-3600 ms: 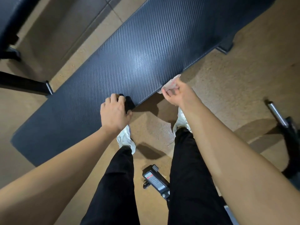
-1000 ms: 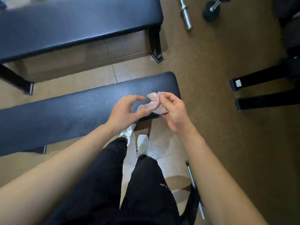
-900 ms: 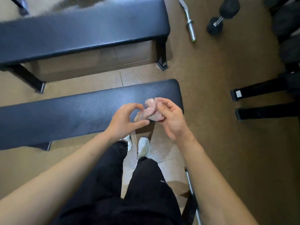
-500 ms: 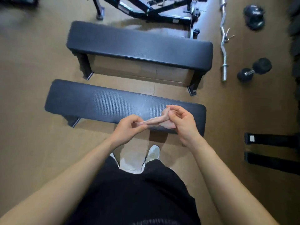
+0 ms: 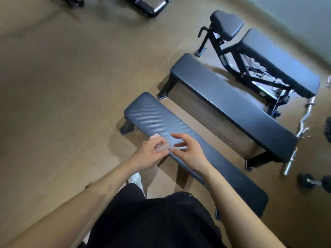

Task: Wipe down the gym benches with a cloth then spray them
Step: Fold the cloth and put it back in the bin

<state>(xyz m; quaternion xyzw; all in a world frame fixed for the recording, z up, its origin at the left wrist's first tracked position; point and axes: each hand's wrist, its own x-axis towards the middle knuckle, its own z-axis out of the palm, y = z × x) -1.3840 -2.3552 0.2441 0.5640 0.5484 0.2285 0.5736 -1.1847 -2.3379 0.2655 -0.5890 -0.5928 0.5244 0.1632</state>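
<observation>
Left hand (image 5: 152, 154): fingers curled round the bunched pale cloth (image 5: 155, 136), which it holds in the air.
Right hand (image 5: 189, 153): just right of the left hand, fingers loosely spread and holding nothing. Whether a fingertip touches the cloth is too blurred to tell.
Near bench (image 5: 179, 127): directly under both hands. The cloth is off its pad, and nothing shows whether it has been wiped.
Second bench (image 5: 232, 104): beyond the hands and to their right, parallel to the first, with no hand on it.
Adjustable bench (image 5: 279, 59): farthest from the hands, up and to the right.
Spray: no bottle in view.
Progress: probably in the wiping stage, with the cloth being regripped. The farther benches and all the spraying look left to do.
</observation>
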